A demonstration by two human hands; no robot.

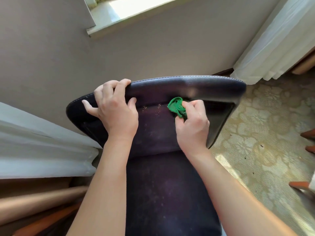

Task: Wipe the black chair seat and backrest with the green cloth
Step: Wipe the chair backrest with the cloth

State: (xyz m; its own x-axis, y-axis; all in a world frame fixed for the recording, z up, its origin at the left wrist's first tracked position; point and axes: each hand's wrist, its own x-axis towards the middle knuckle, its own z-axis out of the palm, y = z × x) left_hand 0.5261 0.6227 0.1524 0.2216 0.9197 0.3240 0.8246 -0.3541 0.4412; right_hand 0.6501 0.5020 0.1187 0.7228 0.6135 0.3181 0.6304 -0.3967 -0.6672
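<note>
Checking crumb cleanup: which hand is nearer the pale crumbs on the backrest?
Right. The right hand presses the green cloth just beside the crumbs; the left hand grips the backrest's top edge, slightly farther away.

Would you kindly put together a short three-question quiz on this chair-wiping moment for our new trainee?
1. True or false: the left hand holds the green cloth.
2. Multiple choice: the cloth is pressed against A) the window sill, B) the black chair's backrest, C) the patterned floor.
3. Short answer: what does the left hand grip?

Key:
1. False; the right hand holds the bunched cloth.
2. B, just beside some pale crumbs lying on the chair.
3. The top edge of the backrest, near its left corner.
</note>
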